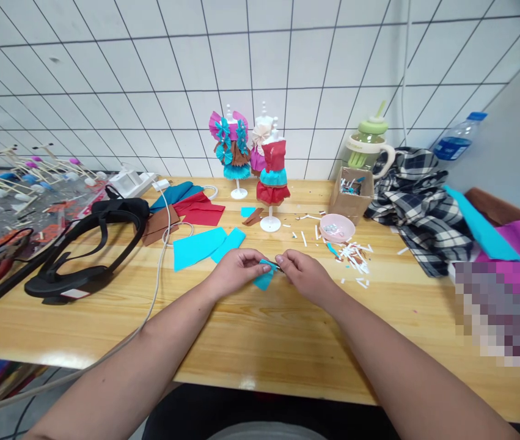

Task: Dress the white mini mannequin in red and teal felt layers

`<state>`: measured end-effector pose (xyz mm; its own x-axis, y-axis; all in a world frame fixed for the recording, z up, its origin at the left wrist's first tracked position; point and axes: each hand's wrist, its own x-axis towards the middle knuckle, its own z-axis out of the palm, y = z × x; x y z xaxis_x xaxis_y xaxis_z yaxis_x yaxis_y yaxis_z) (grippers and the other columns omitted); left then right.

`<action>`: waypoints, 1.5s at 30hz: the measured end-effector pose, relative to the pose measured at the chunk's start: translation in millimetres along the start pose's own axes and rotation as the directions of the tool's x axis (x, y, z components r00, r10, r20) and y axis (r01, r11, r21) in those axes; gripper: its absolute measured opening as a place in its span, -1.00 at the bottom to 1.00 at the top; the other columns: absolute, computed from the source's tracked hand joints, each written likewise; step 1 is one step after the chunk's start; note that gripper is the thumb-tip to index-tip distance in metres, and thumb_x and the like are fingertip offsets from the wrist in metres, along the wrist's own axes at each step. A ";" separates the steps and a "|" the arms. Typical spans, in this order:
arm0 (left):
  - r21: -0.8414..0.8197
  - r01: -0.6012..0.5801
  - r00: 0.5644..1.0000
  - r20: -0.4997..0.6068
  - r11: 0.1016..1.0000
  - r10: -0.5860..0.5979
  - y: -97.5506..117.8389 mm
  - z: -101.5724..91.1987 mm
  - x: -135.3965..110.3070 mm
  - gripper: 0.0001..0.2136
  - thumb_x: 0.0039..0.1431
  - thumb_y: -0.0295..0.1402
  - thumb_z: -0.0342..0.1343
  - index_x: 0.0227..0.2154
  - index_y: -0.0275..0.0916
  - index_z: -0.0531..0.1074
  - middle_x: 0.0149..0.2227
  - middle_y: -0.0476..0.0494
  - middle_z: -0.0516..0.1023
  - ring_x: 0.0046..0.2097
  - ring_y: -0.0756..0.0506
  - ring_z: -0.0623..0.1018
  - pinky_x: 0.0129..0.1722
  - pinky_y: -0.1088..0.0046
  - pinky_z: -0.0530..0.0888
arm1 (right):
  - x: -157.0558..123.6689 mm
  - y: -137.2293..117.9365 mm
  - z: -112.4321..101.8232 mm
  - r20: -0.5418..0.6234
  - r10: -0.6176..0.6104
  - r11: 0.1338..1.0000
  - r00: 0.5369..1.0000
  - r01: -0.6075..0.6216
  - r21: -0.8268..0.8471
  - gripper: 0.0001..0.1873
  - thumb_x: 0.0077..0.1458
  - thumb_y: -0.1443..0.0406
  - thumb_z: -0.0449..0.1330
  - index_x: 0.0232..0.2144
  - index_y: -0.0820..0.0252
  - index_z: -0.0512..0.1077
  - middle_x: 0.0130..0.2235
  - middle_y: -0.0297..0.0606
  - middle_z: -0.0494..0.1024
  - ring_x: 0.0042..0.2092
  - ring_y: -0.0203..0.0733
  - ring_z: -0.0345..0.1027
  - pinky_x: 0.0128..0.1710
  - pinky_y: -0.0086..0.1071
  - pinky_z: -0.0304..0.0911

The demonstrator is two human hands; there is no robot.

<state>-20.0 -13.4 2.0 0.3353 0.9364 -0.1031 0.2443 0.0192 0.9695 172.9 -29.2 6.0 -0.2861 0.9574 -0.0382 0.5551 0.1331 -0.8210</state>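
Note:
My left hand pinches a small turquoise paper piece between thumb and fingers, just above the wooden table. Close to its right, my right hand is closed on a thin dark metal tool whose tip meets the paper; its exact kind is mostly hidden by the fingers. Larger turquoise sheets lie flat beyond my left hand. Behind both hands stands a small white dress form in a red and turquoise paper dress. Another form wears purple, turquoise and brown paper, and a third is partly hidden.
Right of the forms are a pink bowl, scattered white strips, a cardboard box, a green-lidded cup and plaid cloth. Leftward lie red paper, a black headset and a white cable.

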 end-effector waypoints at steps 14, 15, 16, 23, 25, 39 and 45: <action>-0.049 0.010 1.000 0.019 0.999 -0.009 -1.8 0.8 0.1 -0.71 -0.13 -0.22 0.34 -0.38 -0.33 0.56 -0.39 -0.13 0.61 -0.36 -0.06 0.55 -0.29 0.41 0.48 | 1.0 0.8 0.4 -0.005 -0.006 1.000 1.000 0.005 -0.016 -0.57 0.24 0.00 -0.08 -0.53 0.13 0.19 -0.55 -0.44 0.28 -0.46 -0.29 0.16 -0.47 -0.42 -0.05; -0.048 0.007 1.000 0.014 0.999 -0.007 -1.6 0.7 0.1 -0.71 -0.13 -0.22 0.34 -0.38 -0.33 0.56 -0.39 -0.13 0.62 -0.36 -0.06 0.55 -0.29 0.41 0.48 | 1.1 0.9 0.2 -0.005 -0.004 1.000 1.000 0.004 -0.018 -0.57 0.24 0.00 -0.08 -0.53 0.13 0.20 -0.55 -0.43 0.28 -0.46 -0.29 0.16 -0.47 -0.42 -0.05; -0.045 0.005 1.000 0.011 0.999 -0.004 -1.2 0.7 0.0 -0.72 -0.13 -0.23 0.34 -0.38 -0.33 0.56 -0.39 -0.13 0.62 -0.35 -0.06 0.55 -0.29 0.42 0.48 | 1.2 1.0 -0.1 -0.002 -0.003 1.000 1.000 0.003 -0.021 -0.57 0.24 0.00 -0.08 -0.53 0.13 0.21 -0.55 -0.43 0.29 -0.46 -0.29 0.16 -0.47 -0.42 -0.05; -0.046 -0.005 1.000 0.025 0.999 0.006 0.6 0.5 0.2 -0.74 -0.10 -0.24 0.32 -0.38 -0.32 0.57 -0.34 -0.17 0.65 -0.29 -0.10 0.59 -0.26 0.41 0.49 | 2.3 0.9 -1.6 0.026 0.005 1.000 1.000 -0.005 -0.017 -0.54 0.24 0.00 -0.09 -0.49 0.15 0.34 -0.53 -0.40 0.36 -0.47 -0.30 0.18 -0.47 -0.43 -0.02; -0.049 -0.007 1.000 0.027 0.999 0.008 -0.1 0.3 0.3 -0.75 -0.09 -0.24 0.32 -0.37 -0.32 0.57 -0.34 -0.16 0.65 -0.30 -0.09 0.59 -0.26 0.42 0.49 | 2.2 0.2 -1.9 0.031 0.009 1.000 0.999 -0.008 -0.028 -0.55 0.23 -0.01 -0.08 -0.48 0.15 0.36 -0.53 -0.40 0.37 -0.48 -0.30 0.18 -0.48 -0.43 -0.02; -0.020 -0.023 0.999 0.036 1.000 0.024 1.4 0.3 -0.4 -0.77 -0.07 -0.24 0.31 -0.38 -0.29 0.58 -0.37 -0.13 0.64 -0.33 -0.07 0.59 -0.30 0.45 0.49 | 0.8 -1.2 -4.3 0.035 0.033 0.997 0.999 -0.031 -0.072 -0.55 0.19 -0.04 -0.03 -0.47 0.14 0.40 -0.56 -0.43 0.33 -0.49 -0.30 0.15 -0.50 -0.42 -0.07; 0.000 -0.015 0.999 0.048 1.000 0.015 -0.1 1.2 -0.3 -0.76 -0.06 -0.22 0.30 -0.39 -0.31 0.56 -0.37 -0.14 0.62 -0.33 -0.07 0.57 -0.28 0.42 0.48 | 0.8 -1.8 -4.1 0.031 0.030 0.996 0.999 -0.027 -0.079 -0.56 0.19 -0.03 -0.01 -0.49 0.14 0.38 -0.55 -0.42 0.35 -0.47 -0.30 0.17 -0.49 -0.43 -0.06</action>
<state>-19.0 -14.1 1.6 0.3825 0.9186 -0.0993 0.2391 0.0054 0.9710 174.9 -27.6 9.7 -0.2934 0.9526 -0.0801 0.6228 0.1269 -0.7720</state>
